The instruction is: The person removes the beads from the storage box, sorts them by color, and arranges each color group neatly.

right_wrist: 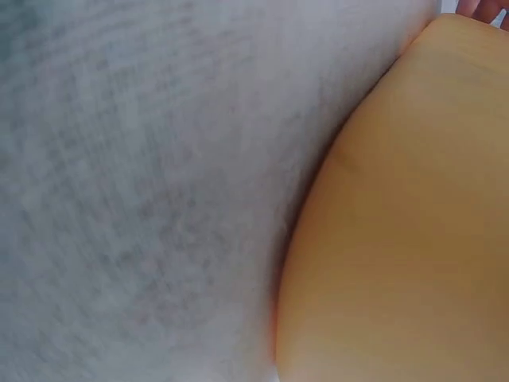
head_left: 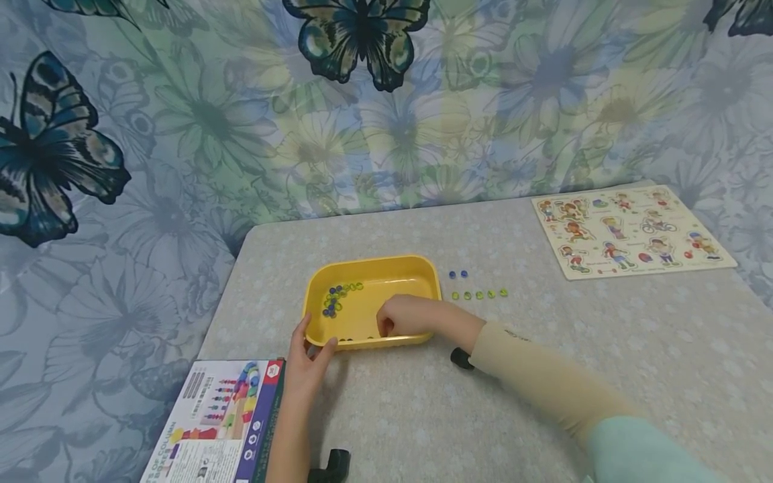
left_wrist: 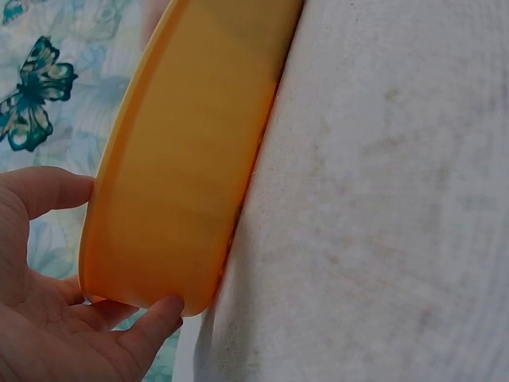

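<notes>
A shallow yellow tray (head_left: pixel 368 261) sits on the table, with small blue and yellow-green glass pieces (head_left: pixel 334 303) gathered toward its left end. My left hand (head_left: pixel 310 362) grips the tray's near left corner. In the left wrist view, its thumb and fingers (left_wrist: pixel 159 318) lie against the rim and end wall. My right hand (head_left: pixel 401 315) reaches over the right rim, its fingers bent down inside the tray near the front wall. Those fingertips are hidden, and I cannot tell whether they pinch a piece. The right wrist view mostly shows the tray's outer wall (right_wrist: pixel 406 223).
Right of the tray, two blue pieces (head_left: pixel 458 274) lie above a row of several yellow-green ones (head_left: pixel 480 295). A printed picture board (head_left: pixel 634 231) lies at the back right. The toy box (head_left: pixel 211 422) stands at the front left, beside the left forearm. Patterned fabric (head_left: pixel 386 147) hangs behind the table.
</notes>
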### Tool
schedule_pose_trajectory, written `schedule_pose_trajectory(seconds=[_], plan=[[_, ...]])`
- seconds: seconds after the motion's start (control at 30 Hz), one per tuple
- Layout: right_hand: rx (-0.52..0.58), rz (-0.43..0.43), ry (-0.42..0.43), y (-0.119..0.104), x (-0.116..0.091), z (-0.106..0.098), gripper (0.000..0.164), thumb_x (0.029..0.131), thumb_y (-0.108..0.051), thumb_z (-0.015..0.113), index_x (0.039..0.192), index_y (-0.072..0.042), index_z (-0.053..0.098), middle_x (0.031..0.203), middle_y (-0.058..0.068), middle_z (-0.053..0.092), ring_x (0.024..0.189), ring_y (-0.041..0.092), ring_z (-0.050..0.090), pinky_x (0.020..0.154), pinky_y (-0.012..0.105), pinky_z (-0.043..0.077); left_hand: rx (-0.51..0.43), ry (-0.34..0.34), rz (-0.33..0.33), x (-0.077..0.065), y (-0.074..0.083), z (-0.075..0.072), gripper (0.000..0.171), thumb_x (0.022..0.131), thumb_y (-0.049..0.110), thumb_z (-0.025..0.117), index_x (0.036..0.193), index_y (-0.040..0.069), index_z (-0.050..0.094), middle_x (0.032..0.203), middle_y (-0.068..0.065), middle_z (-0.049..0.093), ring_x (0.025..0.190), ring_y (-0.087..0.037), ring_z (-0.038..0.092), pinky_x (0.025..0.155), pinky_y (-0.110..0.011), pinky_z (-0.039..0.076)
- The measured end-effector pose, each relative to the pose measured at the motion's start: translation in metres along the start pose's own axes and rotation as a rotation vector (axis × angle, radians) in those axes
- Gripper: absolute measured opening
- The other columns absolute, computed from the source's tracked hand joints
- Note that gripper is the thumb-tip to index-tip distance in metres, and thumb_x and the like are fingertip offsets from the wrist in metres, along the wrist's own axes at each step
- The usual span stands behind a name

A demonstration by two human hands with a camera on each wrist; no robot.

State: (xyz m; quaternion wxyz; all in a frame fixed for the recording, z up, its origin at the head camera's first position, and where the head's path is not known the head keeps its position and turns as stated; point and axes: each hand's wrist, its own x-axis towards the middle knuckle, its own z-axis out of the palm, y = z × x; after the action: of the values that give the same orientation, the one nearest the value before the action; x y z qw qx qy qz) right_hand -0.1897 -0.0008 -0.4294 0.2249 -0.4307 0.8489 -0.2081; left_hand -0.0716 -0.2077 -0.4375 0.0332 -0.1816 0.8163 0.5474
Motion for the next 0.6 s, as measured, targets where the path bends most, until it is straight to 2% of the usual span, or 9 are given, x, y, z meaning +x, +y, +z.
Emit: schedule_pose_trajectory(seconds=[0.13, 0.3, 0.6], plan=[[0.011, -0.034, 0.093, 0.002, -0.003, -0.001, 0.003, 0.084, -0.016, 0.068, 0.085, -0.018, 0.068, 0.076, -0.012, 0.059, 0.072, 0.004, 0.053, 0.067, 0.019, 0.046, -0.001, 0.0, 0.006, 0.0, 0.001, 0.0, 0.073, 0.089, 0.028, 0.062, 0.148, 0.031, 0.019, 0.154, 0.0, 0.017, 0.138, -0.026, 0.026, 0.106, -0.043, 0.033], [0.059, -0.069, 0.225, 0.005, -0.016, -0.009, 0.008, 0.084, -0.016, 0.067, 0.092, -0.015, 0.069, 0.083, -0.011, 0.061, 0.075, 0.002, 0.055, 0.068, 0.018, 0.047, 0.0, -0.005, 0.003, 0.0, 0.002, 0.001, 0.073, 0.089, 0.028, 0.063, 0.148, 0.03, 0.019, 0.154, 0.0, 0.018, 0.138, -0.026, 0.026, 0.106, -0.043, 0.034], [0.144, -0.025, 0.322, 0.022, -0.055, -0.041, 0.012, 0.086, -0.015, 0.066, 0.097, -0.009, 0.068, 0.089, -0.007, 0.062, 0.078, 0.006, 0.058, 0.07, 0.019, 0.051, 0.006, 0.004, 0.017, 0.0, 0.0, 0.0, 0.073, 0.09, 0.027, 0.062, 0.148, 0.029, 0.019, 0.154, 0.0, 0.018, 0.137, -0.026, 0.028, 0.105, -0.042, 0.034]])
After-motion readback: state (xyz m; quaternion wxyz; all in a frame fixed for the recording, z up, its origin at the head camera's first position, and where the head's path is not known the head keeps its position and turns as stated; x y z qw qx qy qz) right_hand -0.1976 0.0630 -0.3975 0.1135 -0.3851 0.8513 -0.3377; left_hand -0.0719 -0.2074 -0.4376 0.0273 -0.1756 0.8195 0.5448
